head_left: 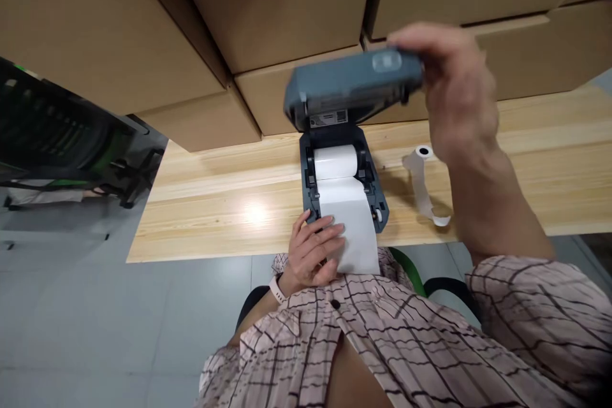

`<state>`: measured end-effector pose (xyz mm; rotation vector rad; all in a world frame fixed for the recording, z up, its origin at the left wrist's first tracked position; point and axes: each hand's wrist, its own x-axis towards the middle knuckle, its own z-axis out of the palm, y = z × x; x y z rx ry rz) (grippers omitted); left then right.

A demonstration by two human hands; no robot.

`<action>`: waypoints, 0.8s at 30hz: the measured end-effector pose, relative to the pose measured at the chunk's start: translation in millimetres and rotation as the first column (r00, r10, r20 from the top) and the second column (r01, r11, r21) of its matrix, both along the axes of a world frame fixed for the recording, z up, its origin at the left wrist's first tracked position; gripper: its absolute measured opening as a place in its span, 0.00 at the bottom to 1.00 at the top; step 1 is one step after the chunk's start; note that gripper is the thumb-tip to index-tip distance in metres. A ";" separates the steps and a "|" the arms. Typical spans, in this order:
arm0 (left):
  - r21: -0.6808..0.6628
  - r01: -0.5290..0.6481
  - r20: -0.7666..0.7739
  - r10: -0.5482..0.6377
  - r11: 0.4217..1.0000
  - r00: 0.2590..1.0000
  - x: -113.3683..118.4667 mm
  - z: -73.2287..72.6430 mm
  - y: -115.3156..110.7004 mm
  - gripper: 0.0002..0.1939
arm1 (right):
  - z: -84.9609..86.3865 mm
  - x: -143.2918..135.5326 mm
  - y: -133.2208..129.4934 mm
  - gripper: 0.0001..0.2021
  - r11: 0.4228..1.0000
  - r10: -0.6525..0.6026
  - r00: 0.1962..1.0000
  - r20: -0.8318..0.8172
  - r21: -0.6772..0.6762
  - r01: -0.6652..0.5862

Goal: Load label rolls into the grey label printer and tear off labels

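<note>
- The right hand (459, 89), upper right of centre and blurred, was closed around the right end of the label printer's lid (344, 83), tilted up above the body.
- The left hand (313, 248), lower centre, lay with fingers nearly together on the left edge of the label strip (351, 223); whether the thumb pinched it, I could not tell.
- The label printer (376, 197) sat mid-frame on the table (215, 204), a label roll (335, 161) in its bay.
- Good handling, I judged, meant keeping the strip flat and straight between the side guides, fingers clear of the hinged lid, and the lid's weight under control.
- Count: one printer, one lid, two hands, two rolls, including a small loose paper roll (421, 188) right of centre; several cardboard boxes (296, 13) above, too cropped to number.
</note>
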<state>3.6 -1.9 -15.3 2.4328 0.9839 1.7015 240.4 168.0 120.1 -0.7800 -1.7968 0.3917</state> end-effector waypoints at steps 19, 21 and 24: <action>-0.723 0.229 0.401 0.126 0.652 0.908 -1.8 3.1 34.3 0.46 | -133.1 -15.7 -125.7 0.53 0.740 0.027 0.946 -0.324 -0.630 -0.237; -0.703 0.205 0.389 0.127 0.681 0.912 -0.3 1.5 36.4 0.46 | -134.4 -17.2 -126.7 0.55 0.750 0.010 0.939 -0.345 -0.618 -0.235; -0.667 0.217 0.420 0.119 0.713 0.899 2.9 2.4 40.6 0.46 | -137.7 -21.5 -127.8 0.53 0.775 -0.028 0.934 -0.356 -0.598 -0.205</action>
